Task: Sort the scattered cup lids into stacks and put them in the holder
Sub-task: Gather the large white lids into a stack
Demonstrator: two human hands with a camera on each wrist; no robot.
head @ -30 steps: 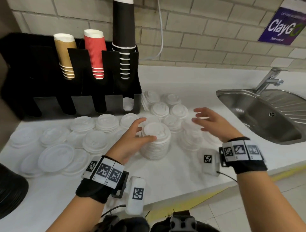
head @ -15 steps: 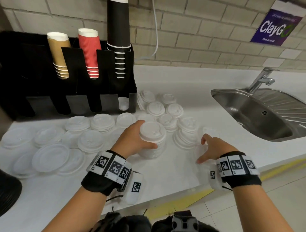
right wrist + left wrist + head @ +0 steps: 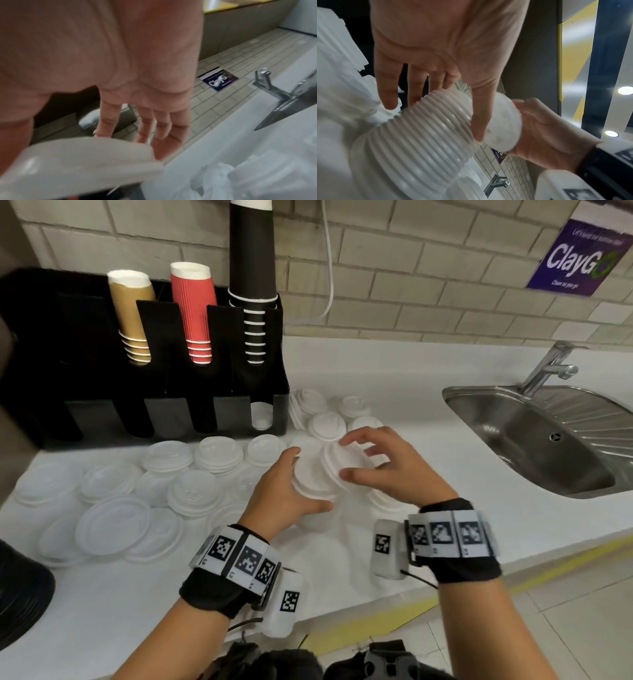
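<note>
My left hand (image 3: pixel 308 481) grips a tall stack of white cup lids (image 3: pixel 310 474), thumb on the near side and fingers on the far side; the left wrist view shows the stack's ribbed side (image 3: pixel 426 135) tilted. My right hand (image 3: pixel 343 457) holds a few more white lids (image 3: pixel 349 460) between thumb and fingers, tilted against the stack's top end (image 3: pixel 505 121). They blur at the lower left of the right wrist view (image 3: pixel 82 162). The black holder (image 3: pixel 171 412) stands at the back left with paper cups on top. One front slot has a white lid (image 3: pixel 262 416).
Loose lids of several sizes (image 3: pixel 113 525) cover the white counter on the left, and smaller lid piles (image 3: pixel 325 422) lie behind my hands. A steel sink (image 3: pixel 534 440) with a tap (image 3: pixel 548 368) is on the right. A black stack (image 3: pixel 20 594) sits at the lower left.
My right hand dropped to the counter on the right, took up a few lids and brought them against the stack's top. My left hand kept its grip and tilted the stack.
</note>
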